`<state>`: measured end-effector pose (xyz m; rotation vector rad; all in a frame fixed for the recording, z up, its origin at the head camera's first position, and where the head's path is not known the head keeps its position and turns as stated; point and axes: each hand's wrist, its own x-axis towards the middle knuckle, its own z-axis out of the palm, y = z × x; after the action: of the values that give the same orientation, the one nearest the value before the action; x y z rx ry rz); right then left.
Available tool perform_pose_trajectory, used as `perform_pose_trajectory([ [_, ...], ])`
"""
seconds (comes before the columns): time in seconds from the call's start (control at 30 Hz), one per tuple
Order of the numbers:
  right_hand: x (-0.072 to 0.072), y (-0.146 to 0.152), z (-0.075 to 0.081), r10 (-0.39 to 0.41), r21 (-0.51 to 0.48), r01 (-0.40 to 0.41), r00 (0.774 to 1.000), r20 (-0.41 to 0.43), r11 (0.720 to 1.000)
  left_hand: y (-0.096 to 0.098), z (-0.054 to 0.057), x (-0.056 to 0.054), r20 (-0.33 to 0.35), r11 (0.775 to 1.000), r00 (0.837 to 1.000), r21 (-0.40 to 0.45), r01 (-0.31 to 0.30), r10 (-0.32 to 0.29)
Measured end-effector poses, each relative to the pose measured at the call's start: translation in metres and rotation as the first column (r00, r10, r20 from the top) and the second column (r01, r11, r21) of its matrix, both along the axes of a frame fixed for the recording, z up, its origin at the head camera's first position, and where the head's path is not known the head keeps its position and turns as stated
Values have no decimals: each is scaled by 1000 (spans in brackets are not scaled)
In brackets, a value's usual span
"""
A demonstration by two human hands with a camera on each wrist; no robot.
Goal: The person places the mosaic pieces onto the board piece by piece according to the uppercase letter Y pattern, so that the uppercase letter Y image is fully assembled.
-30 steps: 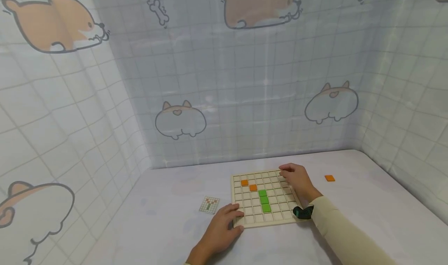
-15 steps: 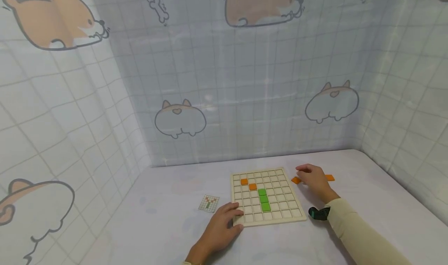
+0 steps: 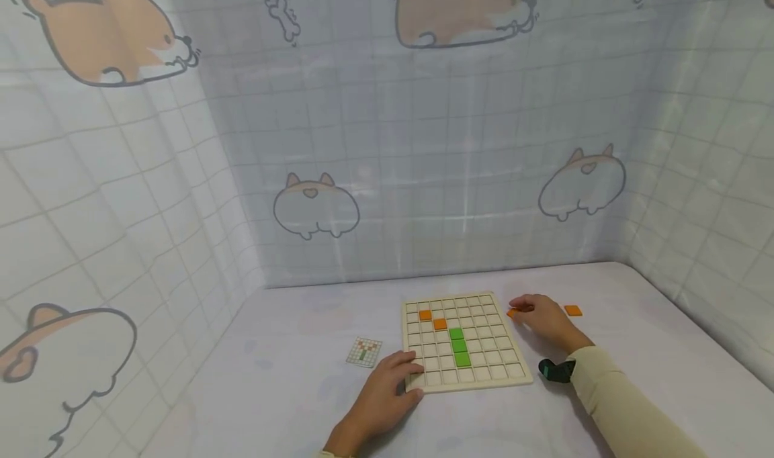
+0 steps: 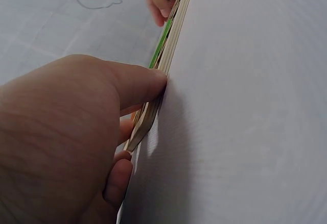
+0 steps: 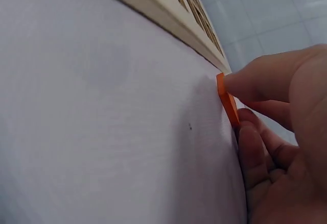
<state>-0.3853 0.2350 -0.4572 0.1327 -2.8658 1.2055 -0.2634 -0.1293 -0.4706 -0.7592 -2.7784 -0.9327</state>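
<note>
A square wooden grid board (image 3: 494, 350) lies on the white table, with orange tiles (image 3: 440, 324) and green tiles (image 3: 459, 346) in its cells. My left hand (image 3: 387, 391) holds its near left corner, thumb on the front edge and fingers over the left side; the left wrist view shows the thumb (image 4: 145, 83) against the wood. Right of the board, my right hand (image 3: 547, 320) pinches a loose orange tile (image 5: 227, 100) between thumb and fingers. That tile stands tilted close to the tabletop, partly covered by the fingers.
Another orange tile (image 3: 573, 310) lies to the right of my right hand. Left of the board is a small pattern card (image 3: 364, 352) showing a grid with coloured squares. A dark band (image 3: 556, 371) is on my right wrist. Cloth walls (image 3: 423, 176) enclose the table's back and sides.
My right hand has left the board's far right corner, moved right to a loose orange tile and taken hold of it. The left hand has stayed at the board's corner.
</note>
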Motion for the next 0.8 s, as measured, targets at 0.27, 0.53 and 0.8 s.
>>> perform_pose_trajectory([
  [0.27,2,0,1,35,83,-34,999,-19,996,1,3,0,30,1000,1000,-3,1,-1],
  [0.53,1,-3,3,44,126,-41,999,-22,991,2,6,3,33,1000,999,0,1,-1],
  [0.8,2,-8,4,-8,83,7,1000,10,997,1,5,3,26,1000,1000,-6,-11,11],
])
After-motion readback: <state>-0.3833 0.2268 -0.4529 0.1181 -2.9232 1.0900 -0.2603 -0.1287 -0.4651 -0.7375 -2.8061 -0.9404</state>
